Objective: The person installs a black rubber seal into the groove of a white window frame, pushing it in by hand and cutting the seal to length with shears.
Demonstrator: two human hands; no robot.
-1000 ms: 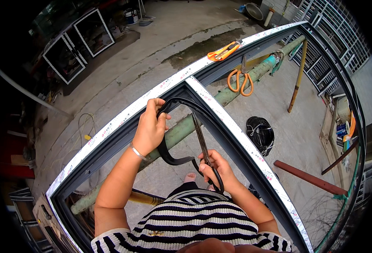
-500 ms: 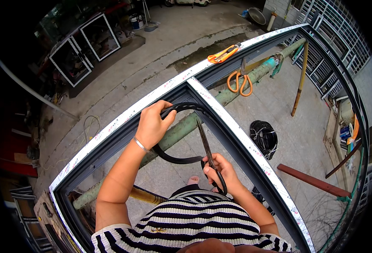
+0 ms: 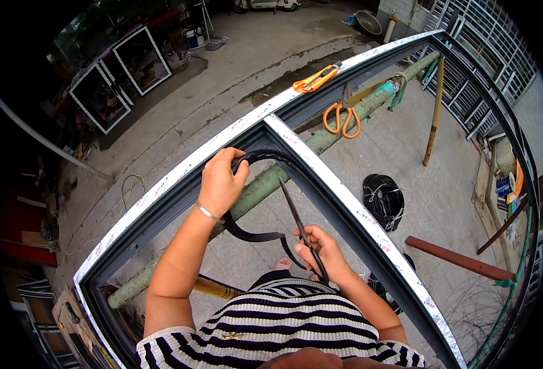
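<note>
My left hand (image 3: 222,175) pinches a black rubber sealing strip (image 3: 241,232) near the inner corner of a dark window frame (image 3: 311,175) covered with white printed film. From my fingers the strip arcs right toward the crossbar, while its other length curls below my hand to a free end. My right hand (image 3: 324,249) grips dark scissors (image 3: 293,206), blades pointing up and away, close to that loose end. A thin black curve beside the scissors looks like a spread handle, though I cannot tell fully.
An orange utility knife (image 3: 314,80) lies on the frame's far edge. Orange-handled scissors (image 3: 341,120) rest beyond the crossbar near a green pole (image 3: 327,140) under the frame. On the ground are a coiled black strip (image 3: 383,202) and a red-brown bar (image 3: 456,259).
The scissors have come apart from the strip's loose end, and a thin black curve now shows between them. My left hand keeps its hold on the strip. The view has shifted slightly.
</note>
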